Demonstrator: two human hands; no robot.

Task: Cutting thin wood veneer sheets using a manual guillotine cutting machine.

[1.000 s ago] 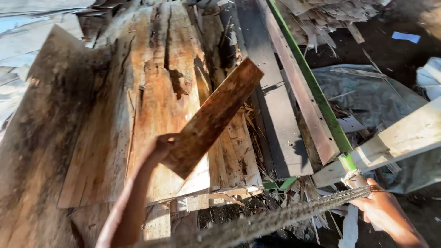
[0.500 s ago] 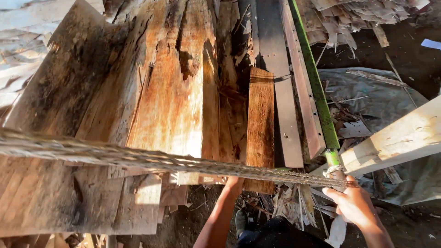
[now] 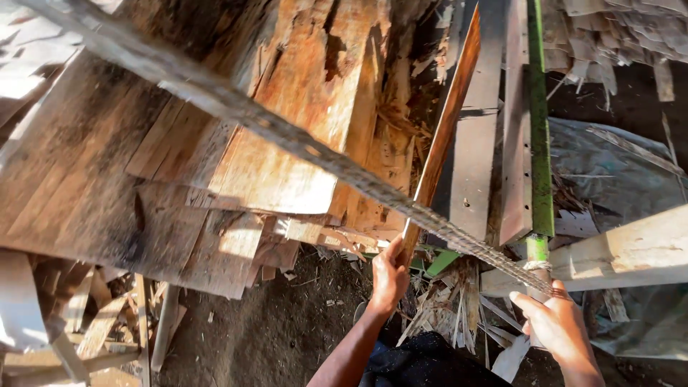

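Note:
My left hand (image 3: 389, 276) grips the near end of a narrow brown wooden plank (image 3: 442, 136), turned on its edge and leaning up against a stack of weathered boards (image 3: 287, 136). Low at the right, my right hand (image 3: 555, 326) holds the near end of a long grey saw-like blade (image 3: 287, 136). The blade runs diagonally from there up to the top left, passing in front of the boards and the plank. Beside my right hand stands a green metal bar (image 3: 539, 129).
A pale wooden beam (image 3: 623, 254) juts in from the right. Grey metal rails (image 3: 494, 143) lie next to the green bar. Wood scraps and shavings (image 3: 451, 308) litter the dark dirt floor; loose offcuts (image 3: 86, 330) pile at lower left. A grey tarp (image 3: 616, 172) lies at right.
The plank went from held diagonally over the stack to lying flat, then turned on its edge. The blade swung up from low at the front to a steep diagonal across the boards.

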